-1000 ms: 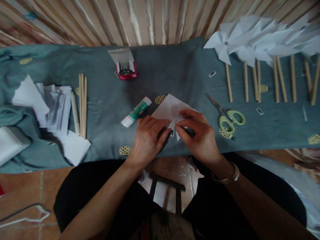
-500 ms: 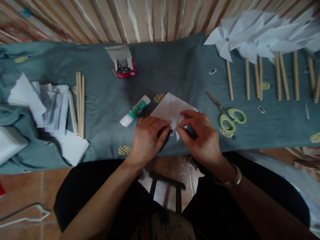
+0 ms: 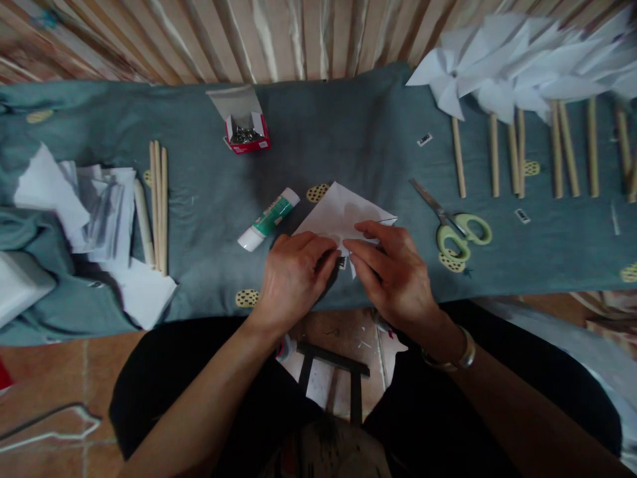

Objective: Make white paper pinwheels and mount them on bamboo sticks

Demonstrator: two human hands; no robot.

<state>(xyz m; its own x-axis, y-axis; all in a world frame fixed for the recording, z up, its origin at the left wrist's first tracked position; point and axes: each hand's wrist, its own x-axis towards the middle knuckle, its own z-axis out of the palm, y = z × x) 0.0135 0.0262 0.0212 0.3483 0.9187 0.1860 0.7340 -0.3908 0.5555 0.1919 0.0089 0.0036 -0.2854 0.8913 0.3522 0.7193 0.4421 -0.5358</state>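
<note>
Both hands at work on a folded sheet of white paper

We see the folded sheet [image 3: 343, 206] near the front edge of the teal cloth [image 3: 348, 143], one corner pointing away from the person. The left hand [image 3: 293, 275] has its thumb and forefinger brought together in a pinch on the near part of the paper. The right hand [image 3: 398, 272] meets it from the other side, fingers bent and tips on the paper; we cannot tell whether its thumb and forefinger grip a fold or merely press there. A small dark label [image 3: 342, 263] shows between the two hands. A bracelet [image 3: 466, 352] circles the right wrist.

Just beyond the left hand we find a green-and-white glue stick [image 3: 269, 219] lying aslant, and farther back an open red box [image 3: 251, 146] holding small metal pieces [image 3: 245, 135]. Scissors [image 3: 444, 217] with green handles lie to the right of the right hand, blades pointing away.

At the far right we count several white pinwheels [image 3: 497, 66], overlapping, with wooden sticks [image 3: 458, 159] extending toward us. On the left, three thin rods [image 3: 158, 206] lie side by side near a loose pile of paper pieces [image 3: 112, 219].
</note>
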